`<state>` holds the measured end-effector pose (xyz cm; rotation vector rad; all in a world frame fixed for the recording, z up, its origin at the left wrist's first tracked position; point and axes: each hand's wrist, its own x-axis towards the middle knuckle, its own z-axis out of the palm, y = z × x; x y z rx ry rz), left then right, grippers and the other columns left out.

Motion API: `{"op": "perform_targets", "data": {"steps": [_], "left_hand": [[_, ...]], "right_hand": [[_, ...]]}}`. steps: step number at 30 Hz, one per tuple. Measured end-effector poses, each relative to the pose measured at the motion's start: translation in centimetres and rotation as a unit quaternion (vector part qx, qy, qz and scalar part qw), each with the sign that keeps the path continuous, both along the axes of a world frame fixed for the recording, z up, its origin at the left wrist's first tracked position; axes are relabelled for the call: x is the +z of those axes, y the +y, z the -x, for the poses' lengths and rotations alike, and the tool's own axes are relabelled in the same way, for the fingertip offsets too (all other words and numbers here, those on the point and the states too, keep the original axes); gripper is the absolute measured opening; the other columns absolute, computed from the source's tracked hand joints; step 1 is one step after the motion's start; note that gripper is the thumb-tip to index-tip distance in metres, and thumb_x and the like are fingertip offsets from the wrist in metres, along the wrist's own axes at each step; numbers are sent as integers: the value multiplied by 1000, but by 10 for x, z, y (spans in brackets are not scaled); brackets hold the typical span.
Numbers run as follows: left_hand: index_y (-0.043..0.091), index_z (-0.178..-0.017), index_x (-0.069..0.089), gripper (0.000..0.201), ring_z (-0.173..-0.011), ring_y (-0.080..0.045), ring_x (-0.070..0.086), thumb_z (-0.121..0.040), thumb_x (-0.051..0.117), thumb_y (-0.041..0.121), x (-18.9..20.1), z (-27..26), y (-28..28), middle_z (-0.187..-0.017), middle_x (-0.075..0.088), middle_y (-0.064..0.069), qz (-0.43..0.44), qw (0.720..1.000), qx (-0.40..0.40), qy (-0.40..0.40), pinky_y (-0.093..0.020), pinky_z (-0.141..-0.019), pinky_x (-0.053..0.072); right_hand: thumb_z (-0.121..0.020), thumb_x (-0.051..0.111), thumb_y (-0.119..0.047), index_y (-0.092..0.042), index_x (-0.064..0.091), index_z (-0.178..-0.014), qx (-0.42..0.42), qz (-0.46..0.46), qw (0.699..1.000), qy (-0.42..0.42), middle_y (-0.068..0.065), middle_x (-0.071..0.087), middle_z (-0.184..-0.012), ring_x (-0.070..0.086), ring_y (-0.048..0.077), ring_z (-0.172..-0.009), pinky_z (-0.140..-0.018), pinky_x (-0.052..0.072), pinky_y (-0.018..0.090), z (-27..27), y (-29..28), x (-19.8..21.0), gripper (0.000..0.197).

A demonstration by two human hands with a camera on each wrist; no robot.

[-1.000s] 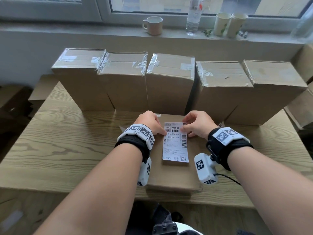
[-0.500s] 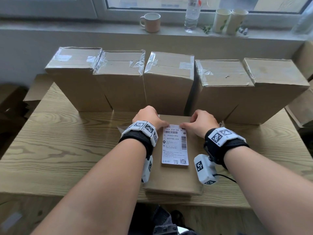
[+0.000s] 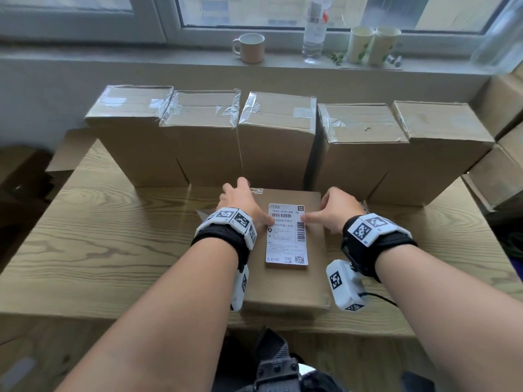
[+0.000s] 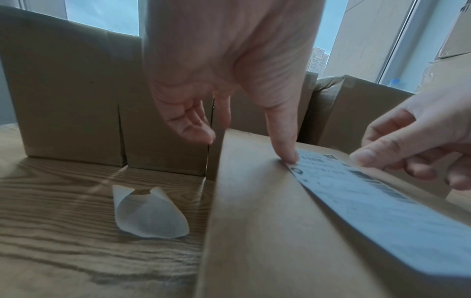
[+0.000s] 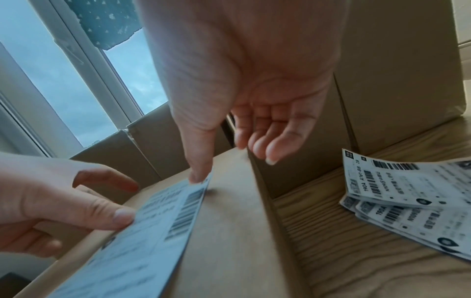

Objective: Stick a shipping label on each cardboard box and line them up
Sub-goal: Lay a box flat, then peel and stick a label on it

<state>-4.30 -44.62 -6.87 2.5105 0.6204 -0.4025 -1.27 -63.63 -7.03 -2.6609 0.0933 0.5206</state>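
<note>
While flat, both thumbs on label [image 3: 286, 234]

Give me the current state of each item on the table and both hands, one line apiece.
Shipping label: flat on the front box.
Front box: lying flat, label on its top face.
Back row of boxes: five upright, taped shut, side by side.
Left hand: thumb pressing the label's left edge.
Right hand: thumb pressing the right edge.
Backing paper: curled, loose on the table.
Spare labels: stacked, unused.
</note>
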Motion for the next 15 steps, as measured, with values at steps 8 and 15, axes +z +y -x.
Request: {"op": "perform_targets", "data": {"steps": [8, 15], "left_hand": [[24, -153, 9, 141, -134, -31, 42, -43, 96, 40, -8, 30, -5, -146, 42, -9, 69, 994, -6, 79, -50, -107, 40], [32, -147, -30, 154, -138, -29, 40, -56, 94, 30, -9, 45, -5, -153, 39, -8, 103, 986, -35, 122, -45, -113, 33]], "right_hand": [[-63, 83, -54, -15, 57, -100, 2, 1, 991, 133, 1, 64, -88, 57, 14, -64, -64, 52, 29, 36, 6, -2, 60], [-24, 93, -56, -20, 34, -138, 29, -11, 983, 180, 1, 59, -123, 63, 24, -104, -88, 56, 46, 37, 1, -18, 133]]}}
